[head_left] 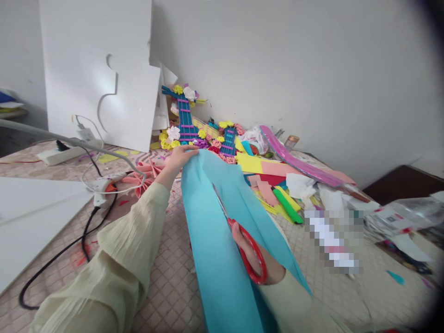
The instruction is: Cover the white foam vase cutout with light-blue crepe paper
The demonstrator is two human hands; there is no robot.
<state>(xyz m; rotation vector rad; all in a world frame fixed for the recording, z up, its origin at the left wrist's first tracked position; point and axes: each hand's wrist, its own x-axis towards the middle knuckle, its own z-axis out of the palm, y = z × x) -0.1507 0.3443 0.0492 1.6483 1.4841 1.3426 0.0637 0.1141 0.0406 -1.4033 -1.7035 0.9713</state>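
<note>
My left hand [180, 158] pinches the far top edge of a long blue paper sheet [211, 240] and holds it stretched over the table. My right hand [258, 263], partly hidden under the sheet's right flap, grips red-handled scissors [243, 240]. Their blades [219, 201] point away from me inside a long cut that splits the sheet down its middle. Both sleeves are pale cream.
Coloured paper scraps and foam strips [274, 180] lie at centre right, with blue ladder-like crafts with paper flowers [185, 120] behind. White foam boards [104, 78] lean on the wall. A power strip [58, 155], a glue gun [104, 187] and black cables lie left.
</note>
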